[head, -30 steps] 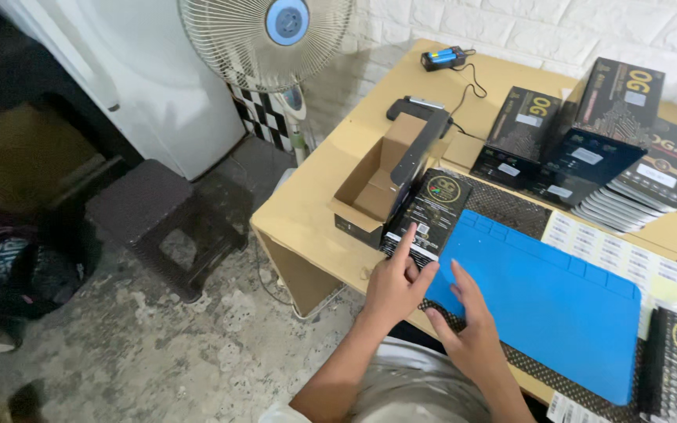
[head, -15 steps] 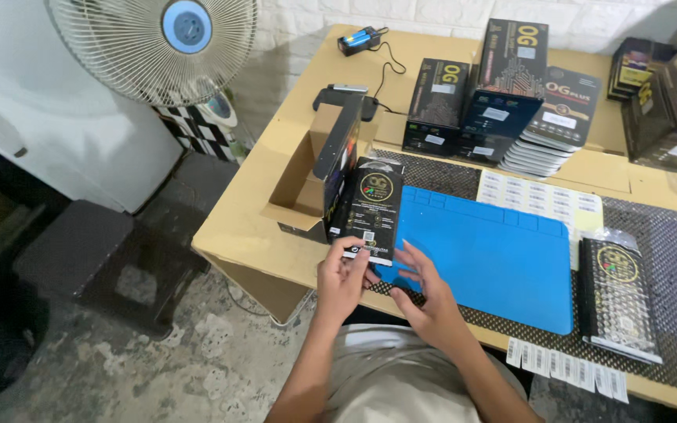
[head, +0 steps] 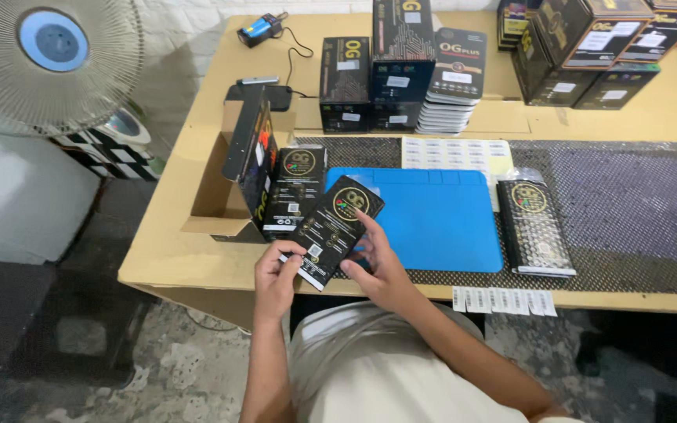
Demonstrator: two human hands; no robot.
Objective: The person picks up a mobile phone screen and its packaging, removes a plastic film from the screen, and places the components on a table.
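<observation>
A flat black package [head: 331, 227] with gold print is held tilted over the table's front edge, in both hands. My left hand [head: 276, 276] grips its lower left corner. My right hand [head: 379, 266] supports its right side with fingers spread along the edge. Just behind it lies a second black package [head: 295, 188] beside an open cardboard box [head: 225, 196] with more packages standing in it. The blue mat [head: 432, 215] lies to the right of my hands.
A stack of black packages [head: 533, 227] lies right of the mat on a dark woven sheet [head: 628, 211]. Label sheets [head: 456, 153] and label strips [head: 503, 300] lie nearby. Black boxes [head: 401, 70] stand at the back. A fan [head: 48, 66] stands at left.
The view has swung right and closer over the table. Both hands have lifted a black package off the table's front and now hold it tilted.
</observation>
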